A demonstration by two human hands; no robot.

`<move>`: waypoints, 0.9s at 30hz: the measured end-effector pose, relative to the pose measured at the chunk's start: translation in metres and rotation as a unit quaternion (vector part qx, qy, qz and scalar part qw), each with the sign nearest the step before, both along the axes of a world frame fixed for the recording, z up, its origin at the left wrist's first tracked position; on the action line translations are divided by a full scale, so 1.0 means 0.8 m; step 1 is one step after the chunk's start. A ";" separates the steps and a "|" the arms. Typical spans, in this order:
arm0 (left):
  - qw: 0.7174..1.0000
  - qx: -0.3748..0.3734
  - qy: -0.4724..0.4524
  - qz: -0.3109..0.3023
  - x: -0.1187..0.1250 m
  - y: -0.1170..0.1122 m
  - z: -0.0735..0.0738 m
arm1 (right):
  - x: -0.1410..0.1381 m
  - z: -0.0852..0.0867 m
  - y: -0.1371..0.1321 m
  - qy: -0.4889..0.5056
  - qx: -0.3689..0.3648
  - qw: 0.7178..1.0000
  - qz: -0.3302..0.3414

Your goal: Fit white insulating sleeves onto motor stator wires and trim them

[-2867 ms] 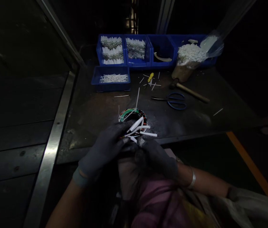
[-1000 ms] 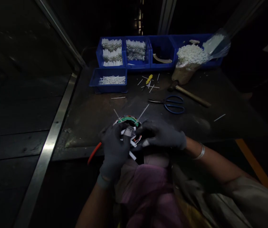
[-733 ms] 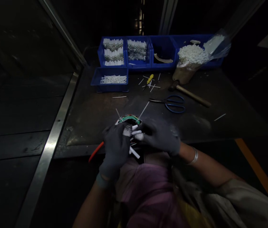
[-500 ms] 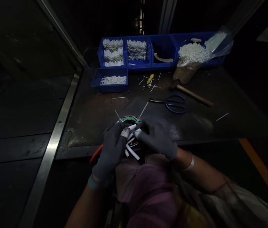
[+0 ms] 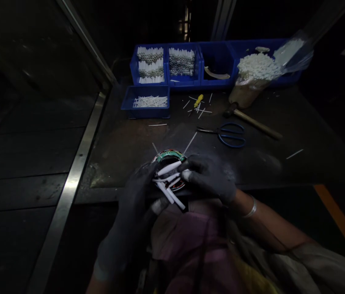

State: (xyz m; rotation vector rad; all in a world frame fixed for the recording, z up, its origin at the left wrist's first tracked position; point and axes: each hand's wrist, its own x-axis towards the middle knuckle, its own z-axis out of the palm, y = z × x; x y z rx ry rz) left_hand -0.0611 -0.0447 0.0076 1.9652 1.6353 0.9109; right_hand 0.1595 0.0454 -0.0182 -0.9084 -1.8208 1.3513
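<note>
Dim room, low light throughout. Reference: dark metal surface [image 5: 120, 155], worn and scuffed, lit mainly near its middle. Left of surface: long steel strip [image 5: 67, 192] running alongside a dark flat panel [image 5: 28, 163]; cannot tell whether floor or machine top. Behind surface: near-black back wall with upright metal post [image 5: 223, 20] and narrow slit of faint light [image 5: 186, 22]. Diagonal metal rail [image 5: 83, 38] at back left corner. Right of surface, below: orange stripe [image 5: 339, 222] on dark floor.
</note>
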 end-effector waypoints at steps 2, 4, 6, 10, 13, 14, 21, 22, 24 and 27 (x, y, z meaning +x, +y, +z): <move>0.999 0.028 -0.010 0.018 -0.005 -0.014 -0.021 | 0.004 -0.002 0.006 -0.005 0.020 0.999 0.031; 0.995 0.083 -0.011 0.045 -0.002 -0.013 -0.045 | 0.010 -0.005 0.012 0.005 0.051 0.997 0.065; 0.988 0.140 -0.005 0.057 0.004 -0.001 -0.061 | 0.015 -0.008 0.016 0.013 0.083 0.992 0.099; 0.988 0.147 0.043 -0.011 0.008 0.028 -0.054 | 0.021 -0.006 0.016 0.010 0.120 0.985 0.126; 0.989 0.117 0.079 -0.053 0.002 0.037 -0.035 | 0.021 0.007 0.002 -0.054 0.169 0.977 0.117; 0.990 0.102 0.078 -0.057 -0.001 0.038 -0.030 | 0.020 0.012 -0.004 -0.086 0.183 0.973 0.108; 0.999 0.014 0.013 -0.049 0.002 0.044 -0.011 | 0.011 0.028 0.020 -0.103 0.176 0.961 0.189; 0.999 0.009 0.010 -0.041 0.005 0.045 -0.010 | 0.010 0.030 0.032 -0.088 0.165 0.956 0.224; 1.000 0.009 0.019 -0.016 0.012 0.047 -0.011 | 0.011 0.034 0.049 -0.075 0.154 0.947 0.272; 0.998 0.031 0.050 0.016 0.018 0.046 -0.016 | 0.014 0.037 0.048 -0.089 0.169 0.951 0.242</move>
